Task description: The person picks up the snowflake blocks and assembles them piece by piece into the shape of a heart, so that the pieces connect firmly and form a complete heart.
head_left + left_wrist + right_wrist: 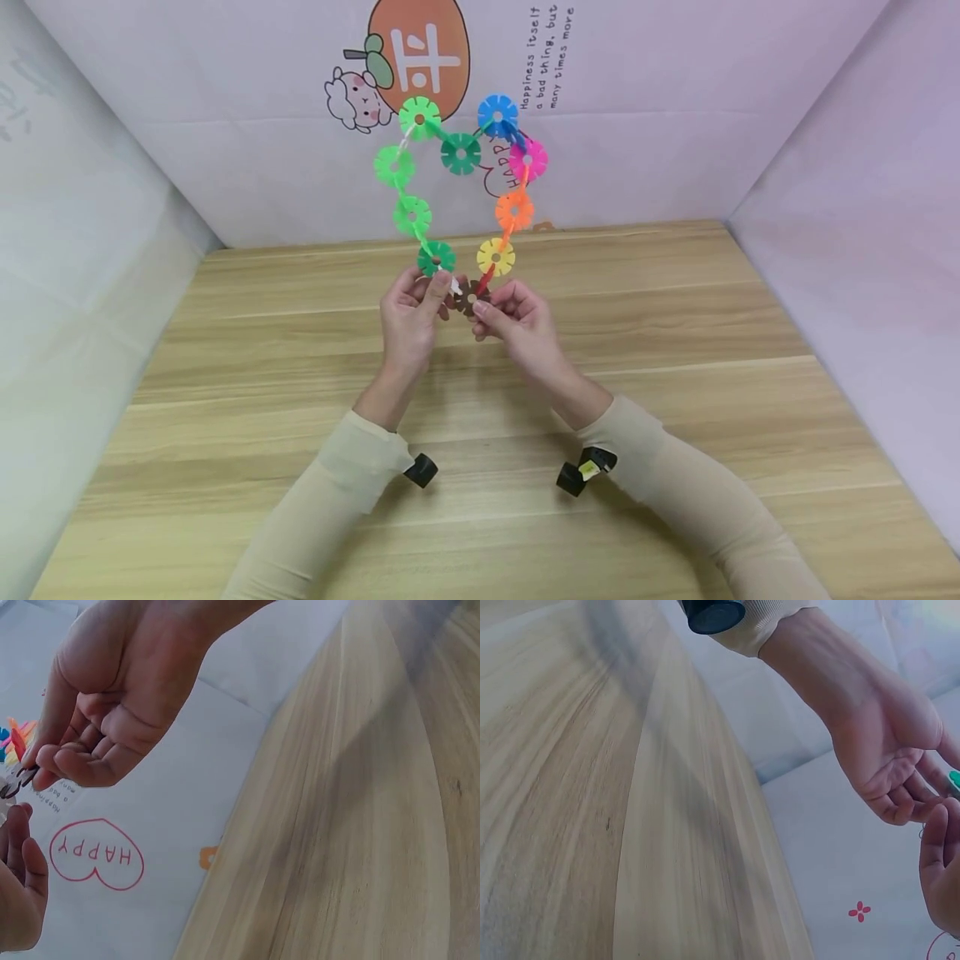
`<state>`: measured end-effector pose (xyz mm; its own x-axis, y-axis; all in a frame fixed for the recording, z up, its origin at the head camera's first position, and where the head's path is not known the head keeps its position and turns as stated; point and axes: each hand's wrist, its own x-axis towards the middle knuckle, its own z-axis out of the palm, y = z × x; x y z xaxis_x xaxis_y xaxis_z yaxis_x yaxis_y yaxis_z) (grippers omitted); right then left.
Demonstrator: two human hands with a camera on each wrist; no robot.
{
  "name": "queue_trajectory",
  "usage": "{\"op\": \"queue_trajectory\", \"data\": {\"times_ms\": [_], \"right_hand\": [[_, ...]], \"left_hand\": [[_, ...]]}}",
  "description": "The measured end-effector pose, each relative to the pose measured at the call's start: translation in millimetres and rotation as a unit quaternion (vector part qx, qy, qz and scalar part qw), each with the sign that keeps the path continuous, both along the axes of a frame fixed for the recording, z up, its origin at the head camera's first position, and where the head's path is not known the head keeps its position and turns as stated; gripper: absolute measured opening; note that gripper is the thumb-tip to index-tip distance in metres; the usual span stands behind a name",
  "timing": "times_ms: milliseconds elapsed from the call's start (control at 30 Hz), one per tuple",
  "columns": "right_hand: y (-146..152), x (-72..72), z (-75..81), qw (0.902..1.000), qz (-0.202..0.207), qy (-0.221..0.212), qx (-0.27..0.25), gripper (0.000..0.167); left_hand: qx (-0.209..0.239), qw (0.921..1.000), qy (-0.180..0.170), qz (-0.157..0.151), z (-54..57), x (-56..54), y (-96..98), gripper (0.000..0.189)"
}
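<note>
Both hands hold up a heart-shaped loop of slotted plastic discs joined edge to edge. In the head view, my left hand (408, 321) pinches the lower left part, where a white disc (455, 286) meets a dark green disc (437, 259). Thumb and forefinger of my right hand (525, 321) pinch the brown disc (471, 298) at the bottom point. A red disc (486, 277) links it to the yellow disc (496, 257). Higher up come orange (513, 211), pink (529, 159), blue (497, 115) and light green discs (393, 167). Fingers partly hide the bottom joints.
Below the hands lies a wood-grain table (465, 517). Behind the loop rises a white printed backdrop (637, 150), with a large orange fruit drawing (450, 75) on it. White side panels (862, 250) flank the table. A small black camera (422, 471) sits at the left sleeve.
</note>
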<state>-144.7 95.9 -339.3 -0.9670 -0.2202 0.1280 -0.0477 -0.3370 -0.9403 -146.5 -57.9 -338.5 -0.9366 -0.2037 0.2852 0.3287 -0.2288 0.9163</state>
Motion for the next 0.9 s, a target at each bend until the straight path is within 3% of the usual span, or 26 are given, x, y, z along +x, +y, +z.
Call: {"op": "queue_trajectory", "data": {"times_ms": [400,567,633,733,900], "right_hand": [[-9.5,4.3,1.9,0.9986,-0.034,-0.020,-0.035,0.024],[-9.9,3.2,3.1,0.9988,-0.031,-0.028,-0.025,0.022],[-8.8,2.4,3.5,0.9992,-0.024,-0.027,-0.020,0.021],[-6.2,1.2,5.1,0.9997,-0.008,-0.022,-0.010,0.020],[-2.0,0.4,7.6,0.9998,0.011,-0.013,0.006,0.020]], "left_hand": [[0.028,0.9991,0.009,0.030,-0.2,4.4,9.0,0.043],[0.017,0.9994,-0.013,0.028,0.2,4.3,5.1,0.015],[0.004,0.9992,-0.034,0.020,1.7,3.4,-0.8,0.004],[-0.030,0.9972,-0.069,0.005,6.2,1.0,-13.3,0.006],[-0.046,0.9916,-0.107,-0.056,15.8,-0.5,-29.5,0.008]]}}
